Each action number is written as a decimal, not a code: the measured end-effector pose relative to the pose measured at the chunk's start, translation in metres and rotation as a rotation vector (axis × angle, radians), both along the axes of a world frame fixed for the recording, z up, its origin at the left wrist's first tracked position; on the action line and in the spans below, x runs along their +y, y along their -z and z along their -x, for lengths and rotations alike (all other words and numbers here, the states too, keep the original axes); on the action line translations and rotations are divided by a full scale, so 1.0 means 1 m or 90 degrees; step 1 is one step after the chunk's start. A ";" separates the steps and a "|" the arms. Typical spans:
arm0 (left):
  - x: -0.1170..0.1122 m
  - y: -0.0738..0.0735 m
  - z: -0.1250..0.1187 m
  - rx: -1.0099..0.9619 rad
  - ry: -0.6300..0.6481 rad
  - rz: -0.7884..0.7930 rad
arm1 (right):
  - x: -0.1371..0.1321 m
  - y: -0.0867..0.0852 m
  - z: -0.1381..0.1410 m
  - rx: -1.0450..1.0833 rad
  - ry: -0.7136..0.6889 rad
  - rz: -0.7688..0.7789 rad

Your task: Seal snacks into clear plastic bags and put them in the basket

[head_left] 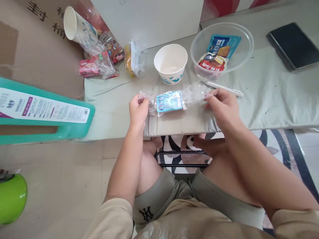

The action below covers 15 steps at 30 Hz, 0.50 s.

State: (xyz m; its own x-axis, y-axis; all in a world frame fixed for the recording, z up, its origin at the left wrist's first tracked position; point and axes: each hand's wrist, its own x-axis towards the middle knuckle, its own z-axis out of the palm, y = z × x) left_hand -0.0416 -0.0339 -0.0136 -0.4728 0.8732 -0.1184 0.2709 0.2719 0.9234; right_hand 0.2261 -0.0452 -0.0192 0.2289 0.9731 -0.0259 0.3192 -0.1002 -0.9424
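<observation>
A small blue packet (169, 101) lies in clear plastic wrap (193, 94) that is stretched sideways over the front of the covered table. My left hand (138, 111) pinches the left end of the wrap. At the other end, my right hand (223, 106) closes its fingertips on the wrap. Just behind the packet stands a white paper bowl (171, 63) with a blue pattern. A white slim-handled tool, perhaps a cutter (224, 89), lies beside my right hand, its far end partly covered by plastic.
A clear plastic bowl (245, 59) holds snack packets. A dark phone-like device (294, 46) is at the right. Wrapped snacks (99, 64), a paper cup (72, 25) and a yellow wrapped item (132, 59) sit left. A green jug (74, 127) and cardboard box (50, 63) border the table's left.
</observation>
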 end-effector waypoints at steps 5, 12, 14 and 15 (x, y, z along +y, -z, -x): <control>-0.005 0.001 0.016 0.205 0.112 -0.092 | -0.007 -0.011 -0.004 -0.134 0.012 -0.214; 0.001 -0.009 0.020 0.339 0.291 -0.136 | -0.001 -0.007 0.004 -0.322 -0.145 -0.313; 0.005 -0.013 0.016 0.276 0.252 -0.158 | 0.004 -0.006 0.003 -0.293 -0.111 -0.302; 0.008 -0.014 0.014 0.230 0.234 -0.169 | 0.007 -0.007 0.002 -0.274 -0.095 -0.294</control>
State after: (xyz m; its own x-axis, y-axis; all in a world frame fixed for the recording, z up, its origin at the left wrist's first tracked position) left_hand -0.0556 -0.0262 0.0004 -0.1029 0.9654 0.2398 0.6146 -0.1279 0.7784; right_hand 0.2242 -0.0380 -0.0121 -0.0133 0.8846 0.4662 0.6578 0.3589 -0.6622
